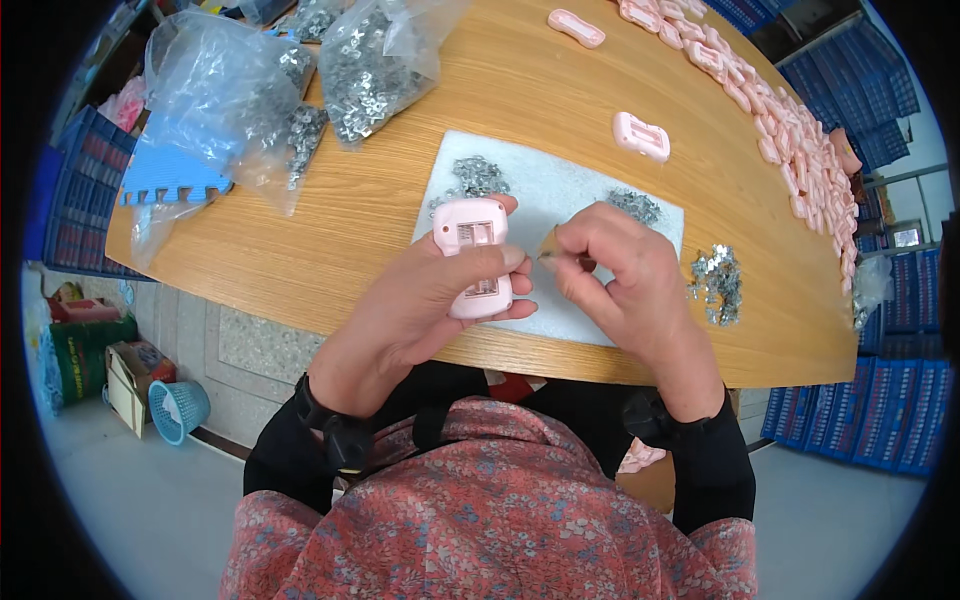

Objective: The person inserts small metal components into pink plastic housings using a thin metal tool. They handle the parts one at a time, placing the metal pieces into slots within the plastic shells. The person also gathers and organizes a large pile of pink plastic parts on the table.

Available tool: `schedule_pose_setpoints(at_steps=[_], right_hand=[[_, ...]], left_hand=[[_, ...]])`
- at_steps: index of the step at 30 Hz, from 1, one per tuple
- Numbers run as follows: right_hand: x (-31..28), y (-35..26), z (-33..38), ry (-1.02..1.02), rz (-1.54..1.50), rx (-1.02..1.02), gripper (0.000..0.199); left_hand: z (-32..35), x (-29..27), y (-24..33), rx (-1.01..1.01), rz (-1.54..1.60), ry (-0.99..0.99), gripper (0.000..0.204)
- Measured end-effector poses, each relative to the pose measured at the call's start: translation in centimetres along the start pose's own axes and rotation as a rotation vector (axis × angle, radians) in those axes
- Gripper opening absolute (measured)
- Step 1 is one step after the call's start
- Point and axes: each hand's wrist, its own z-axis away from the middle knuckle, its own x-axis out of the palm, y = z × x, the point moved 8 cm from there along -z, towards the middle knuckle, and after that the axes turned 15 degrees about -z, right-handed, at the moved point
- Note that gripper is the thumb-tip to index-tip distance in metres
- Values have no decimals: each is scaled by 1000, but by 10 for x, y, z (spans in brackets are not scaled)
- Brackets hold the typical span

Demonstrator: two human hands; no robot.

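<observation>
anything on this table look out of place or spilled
Nothing looks clearly damaged. One pile of metal pieces lies directly on the table, right of the white foam sheet bearing two similar piles, so it looks stray. Two pink casings also lie apart from the big heap. Either may be deliberate.

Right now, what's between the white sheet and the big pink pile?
In the head view, one pink casing and a heap of silvery metal pieces lie on the wooden table.
</observation>
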Motion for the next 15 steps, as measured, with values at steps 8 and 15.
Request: schedule_pose_setpoints(at_steps=[8,15], right_hand=[[-2,13,17,93,-198,227,12],[1,46,35,200,-621,523,11]], left_hand=[[-7,5,-6,107,-110,61,57],[-7,21,-2,180,-282,50,48]])
